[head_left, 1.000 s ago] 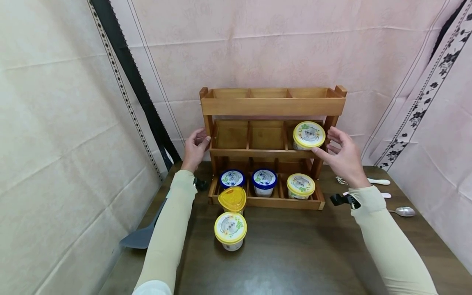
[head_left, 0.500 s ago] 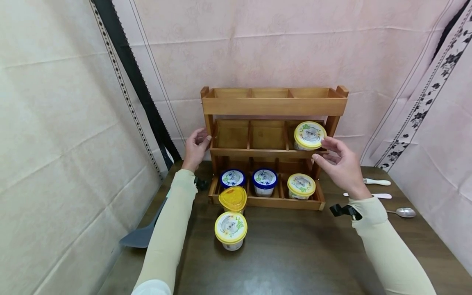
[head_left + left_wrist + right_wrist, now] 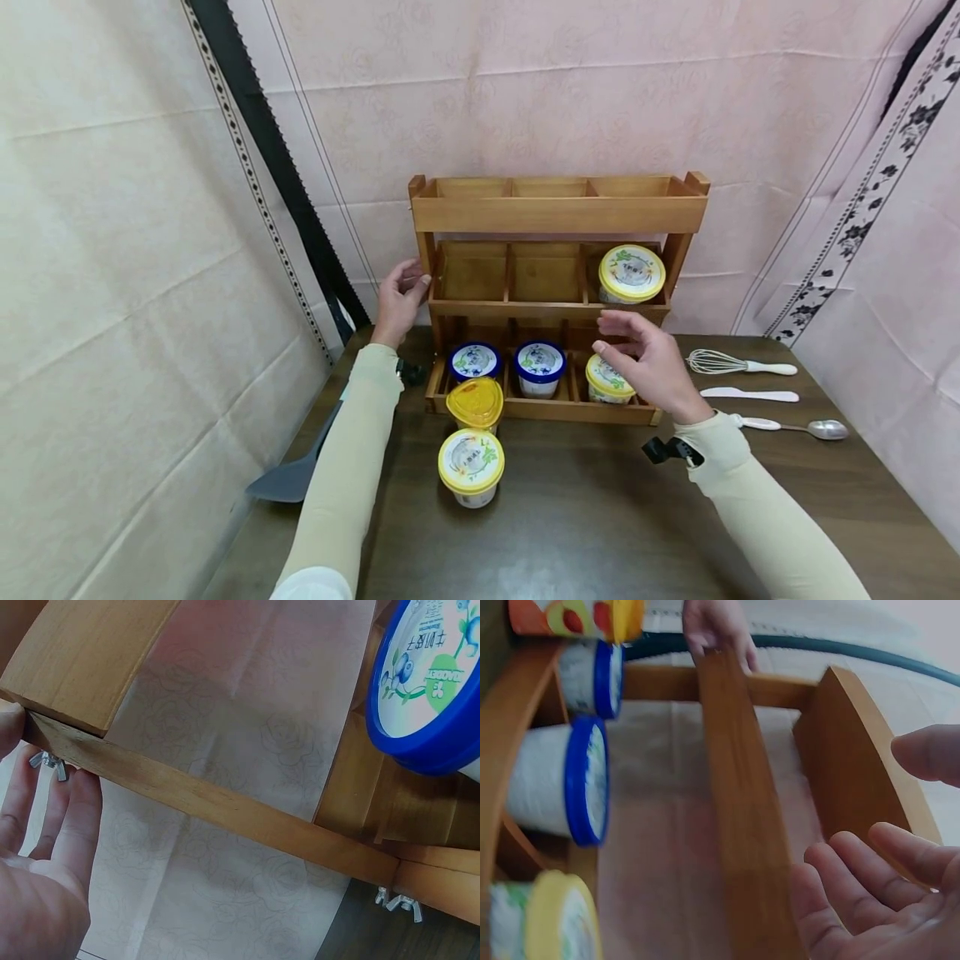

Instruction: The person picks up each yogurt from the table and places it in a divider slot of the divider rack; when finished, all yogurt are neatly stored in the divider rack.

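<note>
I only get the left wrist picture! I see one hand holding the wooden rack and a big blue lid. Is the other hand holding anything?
Observer: No, the right hand has nothing in it; its fingers are spread apart from the thumb.

Operator: Okay! Is anything sitting on the middle shelf?

Observer: Yes, the head view shows one yellow-lidded tub in its right compartment.

Operator: And what's lying on the table, over past the right hand?

Observer: A whisk, a white knife and a spoon.
</note>
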{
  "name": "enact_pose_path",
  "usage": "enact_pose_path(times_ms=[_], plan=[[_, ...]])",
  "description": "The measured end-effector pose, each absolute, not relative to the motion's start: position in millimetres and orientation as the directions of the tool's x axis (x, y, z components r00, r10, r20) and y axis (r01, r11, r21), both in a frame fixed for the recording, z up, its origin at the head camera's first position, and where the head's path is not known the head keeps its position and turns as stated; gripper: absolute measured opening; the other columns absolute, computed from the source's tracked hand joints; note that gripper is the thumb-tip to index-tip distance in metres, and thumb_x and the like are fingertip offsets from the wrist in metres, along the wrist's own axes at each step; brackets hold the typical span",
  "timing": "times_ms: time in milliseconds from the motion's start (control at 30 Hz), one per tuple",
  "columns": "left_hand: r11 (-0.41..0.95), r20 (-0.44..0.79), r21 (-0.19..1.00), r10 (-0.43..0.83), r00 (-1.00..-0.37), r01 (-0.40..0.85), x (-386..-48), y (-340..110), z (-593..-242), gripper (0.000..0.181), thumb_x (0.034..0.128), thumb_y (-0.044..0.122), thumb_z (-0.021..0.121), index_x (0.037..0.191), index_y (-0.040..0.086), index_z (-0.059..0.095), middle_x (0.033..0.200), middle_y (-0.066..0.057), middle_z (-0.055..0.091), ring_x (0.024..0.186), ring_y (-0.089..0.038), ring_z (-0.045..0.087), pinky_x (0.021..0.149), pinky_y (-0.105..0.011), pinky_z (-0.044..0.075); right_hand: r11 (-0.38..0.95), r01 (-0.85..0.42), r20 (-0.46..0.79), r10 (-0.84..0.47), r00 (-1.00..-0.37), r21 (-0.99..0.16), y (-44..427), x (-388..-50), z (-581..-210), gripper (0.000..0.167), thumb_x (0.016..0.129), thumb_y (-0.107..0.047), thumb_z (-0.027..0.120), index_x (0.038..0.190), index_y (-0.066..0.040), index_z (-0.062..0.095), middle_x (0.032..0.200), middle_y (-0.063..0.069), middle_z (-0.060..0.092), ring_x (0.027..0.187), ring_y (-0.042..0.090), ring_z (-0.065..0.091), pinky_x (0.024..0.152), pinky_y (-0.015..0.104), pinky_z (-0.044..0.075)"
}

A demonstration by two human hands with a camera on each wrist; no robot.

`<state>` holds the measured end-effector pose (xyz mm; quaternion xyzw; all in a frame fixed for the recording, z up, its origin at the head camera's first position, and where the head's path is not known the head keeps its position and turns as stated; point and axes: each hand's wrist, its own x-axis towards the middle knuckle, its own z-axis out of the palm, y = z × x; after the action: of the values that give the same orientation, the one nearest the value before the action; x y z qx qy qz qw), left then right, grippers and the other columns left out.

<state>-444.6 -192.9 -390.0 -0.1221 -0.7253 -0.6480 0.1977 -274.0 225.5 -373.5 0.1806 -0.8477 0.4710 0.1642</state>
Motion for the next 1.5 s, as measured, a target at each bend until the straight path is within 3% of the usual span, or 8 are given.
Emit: enact_pose_path(times_ms=[100,200,433,633,900,1133,1300,1500], plan=[[0.143,0.454,0.886,-0.08,-0.887,0.441,-445,-192,-390,0.041,0.1035,0.031,0.07,0.143,0.022,0.063,0.133,-0.009,0.064,0.121,-0.024,0.064,0.104,-0.043,0.06,0.48,-0.472,0.439,-0.187,-0.879,-0.74,216,-275,-382,0.048,0.102,-0.032,0.073,0.144,-0.014,0.06,0.137,0.009,0.069,0.126,0.029,0.066,0.101,0.04,0.059],[0.146,0.454,0.886,-0.084,-0.887,0.44,-445,-193,-391,0.041,0.1032,0.031,0.07,0.143,0.022,0.064,0.132,-0.009,0.064,0.121,-0.025,0.064,0.104,-0.043,0.06,0.465,-0.477,0.428,-0.215,-0.878,-0.746,206,-277,-390,0.047,0.101,-0.032,0.074,0.144,-0.016,0.061,0.137,0.008,0.069,0.125,0.027,0.066,0.101,0.045,0.06],[0.13,0.441,0.894,-0.086,-0.894,0.428,-444,-194,-392,0.04,0.1031,0.03,0.07,0.142,0.023,0.064,0.132,-0.009,0.063,0.122,-0.025,0.064,0.102,-0.043,0.061,0.424,-0.49,0.404,-0.281,-0.871,-0.762,184,-282,-401,0.048,0.1,-0.032,0.075,0.144,-0.019,0.06,0.138,0.005,0.069,0.125,0.024,0.066,0.099,0.039,0.061],[0.143,0.436,0.896,-0.097,-0.895,0.421,-442,-193,-391,0.042,0.1031,0.028,0.07,0.144,0.02,0.063,0.134,-0.011,0.063,0.124,-0.027,0.064,0.104,-0.042,0.059,0.374,-0.497,0.377,-0.35,-0.857,-0.783,165,-289,-410,0.048,0.1,-0.031,0.076,0.144,-0.02,0.06,0.141,0.007,0.066,0.128,0.031,0.065,0.099,0.037,0.06],[0.184,0.439,0.891,-0.108,-0.892,0.416,-441,-190,-390,0.045,0.1062,0.02,0.065,0.15,0.012,0.058,0.139,-0.019,0.061,0.131,-0.034,0.062,0.11,-0.044,0.055,0.329,-0.467,0.323,-0.406,-0.855,-0.821,143,-296,-422,0.052,0.099,-0.032,0.077,0.145,-0.016,0.059,0.142,0.011,0.065,0.133,0.043,0.061,0.105,0.064,0.054],[0.189,0.423,0.897,-0.104,-0.9,0.399,-419,-183,-372,0.043,0.1065,0.017,0.065,0.148,0.008,0.058,0.137,-0.019,0.062,0.129,-0.032,0.063,0.108,-0.042,0.057,0.358,-0.42,0.23,-0.468,-0.853,-0.834,125,-302,-434,0.061,0.097,-0.04,0.079,0.148,-0.017,0.056,0.15,0.014,0.059,0.138,0.033,0.059,0.11,0.059,0.053],[0.191,0.423,0.897,-0.102,-0.9,0.4,-414,-182,-367,0.044,0.1064,0.018,0.065,0.149,0.009,0.058,0.138,-0.019,0.062,0.13,-0.033,0.062,0.11,-0.044,0.055,0.374,-0.426,0.19,-0.526,-0.829,-0.824,113,-307,-446,0.072,0.095,-0.04,0.08,0.152,-0.006,0.052,0.155,0.019,0.055,0.141,0.039,0.055,0.11,0.055,0.054],[0.183,0.428,0.895,-0.094,-0.899,0.407,-416,-182,-367,0.043,0.1062,0.017,0.066,0.148,0.007,0.058,0.138,-0.02,0.061,0.129,-0.034,0.062,0.111,-0.046,0.055,0.376,-0.41,0.157,-0.548,-0.822,-0.831,100,-310,-458,0.078,0.093,-0.037,0.083,0.155,-0.005,0.048,0.155,0.014,0.055,0.137,0.033,0.058,0.107,0.047,0.057]])
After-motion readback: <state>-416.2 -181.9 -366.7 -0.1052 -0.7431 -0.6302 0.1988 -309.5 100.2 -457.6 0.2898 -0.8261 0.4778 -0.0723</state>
